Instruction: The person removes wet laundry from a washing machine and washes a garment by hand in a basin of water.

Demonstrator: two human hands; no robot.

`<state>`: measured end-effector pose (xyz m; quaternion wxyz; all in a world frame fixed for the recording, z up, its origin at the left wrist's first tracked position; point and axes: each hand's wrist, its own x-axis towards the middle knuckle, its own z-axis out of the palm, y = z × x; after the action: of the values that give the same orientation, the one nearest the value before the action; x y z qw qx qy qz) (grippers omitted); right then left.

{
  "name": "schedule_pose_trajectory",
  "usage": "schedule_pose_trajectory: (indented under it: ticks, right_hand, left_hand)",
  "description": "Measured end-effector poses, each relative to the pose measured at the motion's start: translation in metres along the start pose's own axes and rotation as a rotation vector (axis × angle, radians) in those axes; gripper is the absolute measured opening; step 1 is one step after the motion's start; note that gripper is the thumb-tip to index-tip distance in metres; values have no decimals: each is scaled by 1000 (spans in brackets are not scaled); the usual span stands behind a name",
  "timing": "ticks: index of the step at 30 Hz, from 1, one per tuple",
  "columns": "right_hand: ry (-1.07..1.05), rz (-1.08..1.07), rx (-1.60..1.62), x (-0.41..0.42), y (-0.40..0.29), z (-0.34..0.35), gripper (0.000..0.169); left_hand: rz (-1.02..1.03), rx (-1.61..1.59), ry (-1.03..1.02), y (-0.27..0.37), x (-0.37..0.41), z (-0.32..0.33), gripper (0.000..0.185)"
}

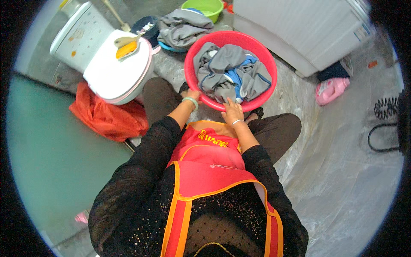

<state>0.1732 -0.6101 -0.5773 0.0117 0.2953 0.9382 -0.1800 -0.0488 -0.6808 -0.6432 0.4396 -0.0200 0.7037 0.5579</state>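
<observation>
A red plastic basin (272, 61) stands on the floor before me, between my knees. In it lies a heap of wet-looking grey garments (226, 59) with blue parts (237, 80) and dark piping. My left hand (191, 95), with a pale green bangle at its wrist, grips the basin's near left rim. At the near edge, my right hand (233, 111) holds the rim, its fingers reaching over the inside beside the cloth. A white bracelet (238, 121) circles that wrist.
A white toilet (118, 69) at left bears a brush (126, 48) on its lid. Grey clothes (184, 27) fill a blue basin behind; a green basin (205, 7) stands farther back. At right are a white appliance (289, 29) and a pink detergent bottle (331, 91). A red bag (106, 112) lies left.
</observation>
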Motion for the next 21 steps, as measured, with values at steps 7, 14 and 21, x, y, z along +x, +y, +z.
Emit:
schedule_pose_trajectory:
  ticks: [7,14,21]
  right_hand:
    - [-158,69,-133,6,2,4,49]
    - [-237,121,-255,13,3,12,43]
    - [-263,66,-396,23,-14,0,21]
  left_hand:
    - [-61,-217,-76,-2,-15,8,30]
    - [-114,-349,-183,-12,-32,12,28]
    - [-101,-293,-161,-24,-23,21,43]
